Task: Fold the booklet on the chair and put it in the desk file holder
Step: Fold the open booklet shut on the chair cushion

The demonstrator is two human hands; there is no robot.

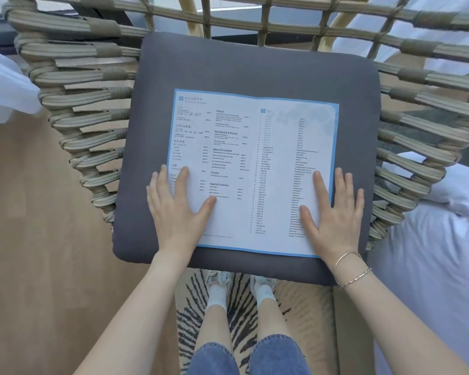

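Observation:
The booklet lies unfolded and flat on the chair's dark grey seat cushion, a white sheet with a blue border, a menu on its left half and a TV channel list on its right half. My left hand rests palm down on the booklet's near left corner, fingers spread. Flat on the near right corner lies my right hand, with bracelets on its wrist. Neither hand grips anything. No desk file holder is in view.
The chair has a woven rope frame rising on both sides and behind the cushion. White bedding lies to the right, white fabric to the left. A striped rug and wooden floor lie below, with my legs and shoes.

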